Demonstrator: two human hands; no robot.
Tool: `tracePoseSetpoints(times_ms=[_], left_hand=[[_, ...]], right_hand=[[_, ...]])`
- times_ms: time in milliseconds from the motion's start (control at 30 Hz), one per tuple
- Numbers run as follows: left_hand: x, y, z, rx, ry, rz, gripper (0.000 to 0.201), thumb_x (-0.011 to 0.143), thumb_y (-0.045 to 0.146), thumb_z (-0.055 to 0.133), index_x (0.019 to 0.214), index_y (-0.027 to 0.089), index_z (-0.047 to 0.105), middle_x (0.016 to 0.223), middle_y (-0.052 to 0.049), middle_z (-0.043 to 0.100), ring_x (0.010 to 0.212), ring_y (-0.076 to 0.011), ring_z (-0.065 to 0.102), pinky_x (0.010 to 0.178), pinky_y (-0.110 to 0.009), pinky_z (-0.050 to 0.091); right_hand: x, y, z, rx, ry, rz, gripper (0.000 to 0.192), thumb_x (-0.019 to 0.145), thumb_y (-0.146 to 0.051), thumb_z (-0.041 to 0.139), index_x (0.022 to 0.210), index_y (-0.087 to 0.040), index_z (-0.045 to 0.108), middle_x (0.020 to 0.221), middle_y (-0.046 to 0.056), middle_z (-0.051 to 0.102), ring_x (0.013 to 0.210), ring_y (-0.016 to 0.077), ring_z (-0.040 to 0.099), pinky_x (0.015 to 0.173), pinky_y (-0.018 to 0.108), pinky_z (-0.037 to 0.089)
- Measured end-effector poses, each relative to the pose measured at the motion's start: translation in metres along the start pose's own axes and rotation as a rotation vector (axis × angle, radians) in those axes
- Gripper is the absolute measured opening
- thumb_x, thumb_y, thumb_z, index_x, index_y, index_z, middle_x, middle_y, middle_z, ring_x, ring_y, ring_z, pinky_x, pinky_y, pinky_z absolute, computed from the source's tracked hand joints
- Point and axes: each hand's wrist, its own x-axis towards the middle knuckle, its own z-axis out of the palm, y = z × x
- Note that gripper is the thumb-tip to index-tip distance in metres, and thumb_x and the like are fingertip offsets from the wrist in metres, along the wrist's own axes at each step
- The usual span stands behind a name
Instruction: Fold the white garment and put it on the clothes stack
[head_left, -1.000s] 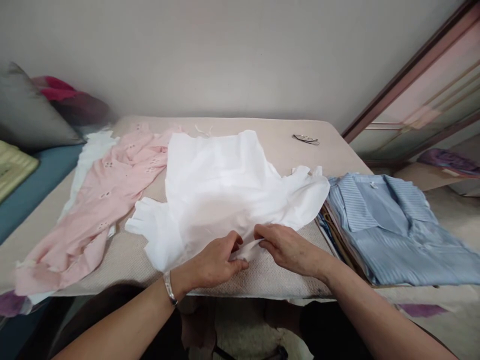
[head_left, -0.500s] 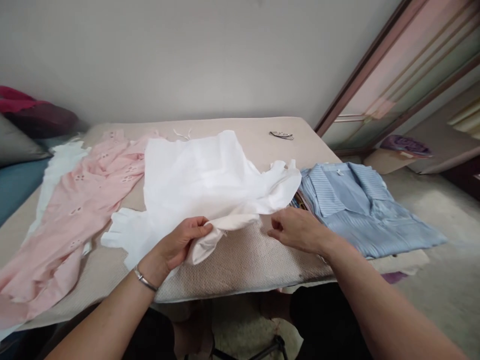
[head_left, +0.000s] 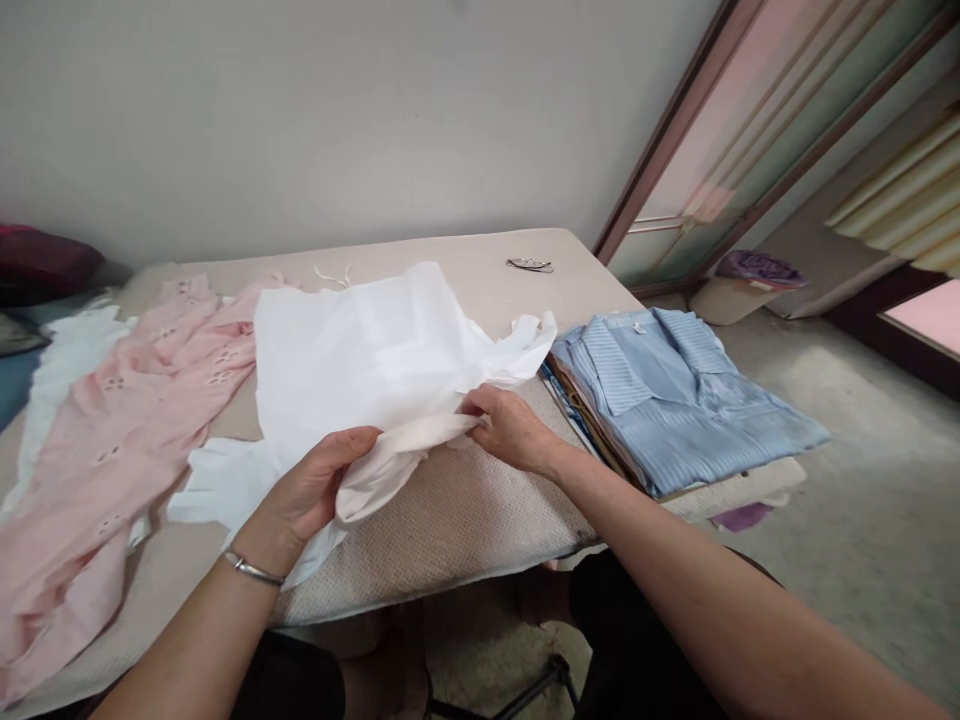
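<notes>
A white garment [head_left: 360, 350] lies spread on the padded table [head_left: 480, 520], its near edge gathered up between my hands. My left hand [head_left: 319, 485] holds the bunched cloth at the left, thumb on top. At the right end of that edge, my right hand [head_left: 506, 425] pinches the fabric between thumb and fingers. The near edge is folded over and shows a creamier tone. Ruffled parts of the garment stick out left and right. Just beyond my right hand lies a folded blue striped shirt [head_left: 675, 400] on top of a stack of folded clothes [head_left: 592, 420].
Left of the white garment, a pink garment with cut-out holes [head_left: 127, 440] lies over another white piece [head_left: 60, 380]. Thread snips or small scissors [head_left: 530, 265] rest near the back. A lined waste bin [head_left: 742, 285] stands on the floor at right. The wall [head_left: 337, 120] rises behind.
My right hand has moved left from beside the cloth and now grips its near edge. My left hand keeps its hold. The view has turned a little to the right.
</notes>
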Motion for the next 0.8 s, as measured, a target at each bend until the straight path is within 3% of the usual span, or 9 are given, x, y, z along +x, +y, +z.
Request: tracePoseSetpoints(times_ms=[100,233,433,600,667,733,800], left_hand=[[-0.003,-0.001,0.002,0.099,-0.07,-0.049,0.029,0.077,0.031,0.083,0.095,0.012,0.074,0.08,-0.006,0.071,0.065,-0.0128,0.064,0.057,-0.02,0.05],[-0.006,-0.006,0.011,0.208,-0.122,-0.1,0.028,0.075,0.034,0.085,0.086,0.013,0.07,0.076,-0.003,0.067,0.06,-0.0091,0.059,0.054,-0.016,0.044],[-0.001,-0.012,0.012,0.235,-0.13,-0.059,0.028,0.079,0.037,0.082,0.089,0.014,0.069,0.078,-0.002,0.068,0.062,-0.0088,0.059,0.056,-0.017,0.043],[0.002,-0.002,0.005,0.179,-0.033,-0.001,0.029,0.077,0.035,0.083,0.092,0.015,0.068,0.077,-0.002,0.07,0.06,-0.01,0.062,0.055,-0.017,0.047],[0.002,0.003,0.004,0.158,-0.025,0.021,0.029,0.077,0.035,0.083,0.092,0.015,0.068,0.078,-0.003,0.071,0.06,-0.0107,0.063,0.055,-0.018,0.048],[0.002,0.006,0.003,0.127,-0.017,0.052,0.028,0.078,0.034,0.082,0.091,0.014,0.069,0.078,-0.004,0.071,0.061,-0.0114,0.064,0.056,-0.018,0.05],[0.001,0.009,0.003,0.088,0.0,0.098,0.026,0.077,0.032,0.083,0.088,0.013,0.069,0.077,-0.004,0.071,0.062,-0.0115,0.064,0.056,-0.018,0.051]], right_hand=[[0.001,0.004,-0.008,0.025,-0.027,-0.045,0.026,0.066,0.003,0.054,0.079,-0.019,0.06,0.088,0.003,0.065,0.084,0.0174,0.057,0.074,0.027,0.039],[-0.001,0.008,-0.029,0.142,-0.145,-0.08,0.024,0.067,0.001,0.047,0.078,-0.019,0.056,0.081,0.0,0.062,0.077,0.0154,0.054,0.068,0.025,0.037],[-0.003,0.021,-0.043,0.219,-0.31,-0.02,0.013,0.076,-0.012,0.054,0.084,-0.02,0.059,0.08,-0.001,0.061,0.075,0.0153,0.054,0.065,0.025,0.036],[0.0,0.028,-0.031,-0.098,-0.086,0.123,0.009,0.073,-0.013,0.057,0.073,-0.02,0.052,0.077,0.001,0.06,0.071,0.0163,0.052,0.064,0.027,0.035],[0.001,0.028,-0.025,-0.11,-0.033,0.175,0.01,0.072,-0.014,0.058,0.074,-0.021,0.051,0.076,0.002,0.06,0.07,0.0166,0.051,0.063,0.027,0.035],[0.003,0.025,-0.017,0.046,-0.008,0.237,0.01,0.072,-0.016,0.059,0.075,-0.021,0.05,0.076,0.002,0.059,0.07,0.0168,0.052,0.062,0.027,0.037],[0.005,0.022,-0.01,0.383,0.027,0.333,0.01,0.072,-0.018,0.059,0.077,-0.021,0.05,0.076,0.002,0.059,0.071,0.017,0.054,0.064,0.028,0.042]])
